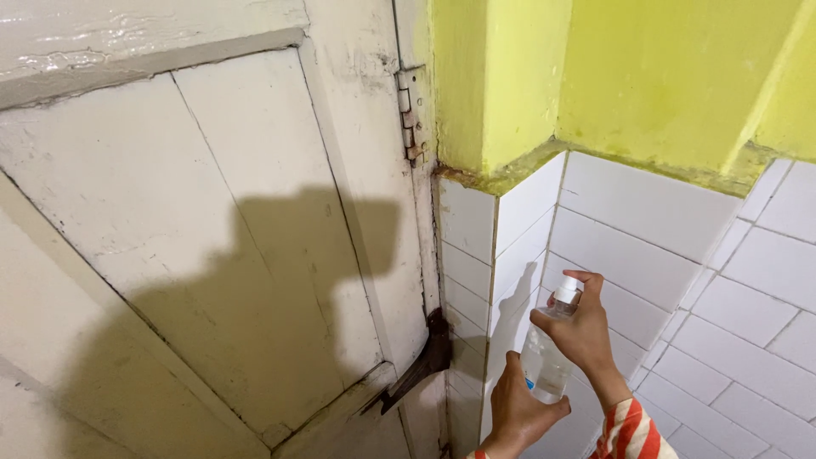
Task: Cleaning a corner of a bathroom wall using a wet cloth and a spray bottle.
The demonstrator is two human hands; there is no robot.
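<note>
1. The right hand (582,327) is wrapped around the upper part of a small clear spray bottle (546,357), its forefinger curled over the white spray head (568,291).
2. The left hand (520,410) cups the bottle from below, fingers closed against its lower side and base.
3. The bottle stands nearly upright, tilted slightly, low in the view and right of centre. It is held in the air just in front of the white tiled wall (646,255), with the spray head turned towards the tiles.
4. A sleeve (633,433) striped in orange and white covers the right wrist at the bottom edge.
5. Above the tiles the wall is painted yellow-green (663,76), and the join between paint and tile is grimy and uneven.
6. To the left is a worn white wooden door (212,212) with cracked, flaking paint. A rusty upper hinge (414,119) and a dark lower hinge strap (421,365) join it to the frame by the tiled corner.
7. A dark shadow of the person falls across the door panel.
</note>
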